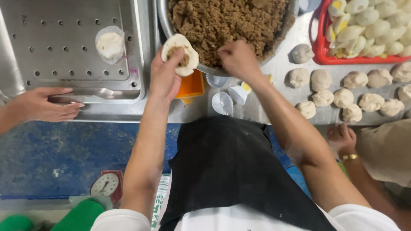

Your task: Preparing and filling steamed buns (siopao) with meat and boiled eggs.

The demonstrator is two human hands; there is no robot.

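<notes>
My left hand [165, 77] holds a flattened round of white dough [180, 54] with a lump of brown filling in its middle, just in front of a big metal bowl [165, 21]. The bowl is heaped with brown minced filling [227, 21]. My right hand [236, 57] rests fingers-down in the filling at the bowl's near edge, pinched closed on some of it. Below the bowl lie several white paper cups [222, 102] and an orange block [191, 85].
A perforated steel tray [64, 51] at the left carries one filled bun on paper [110, 44]. Another person's hand [45, 105] rests on its near edge. Several dough balls [342, 92] lie at the right beside a red basket [320, 47] of halved eggs. A second person's hand [342, 137] with a gold bracelet is at lower right.
</notes>
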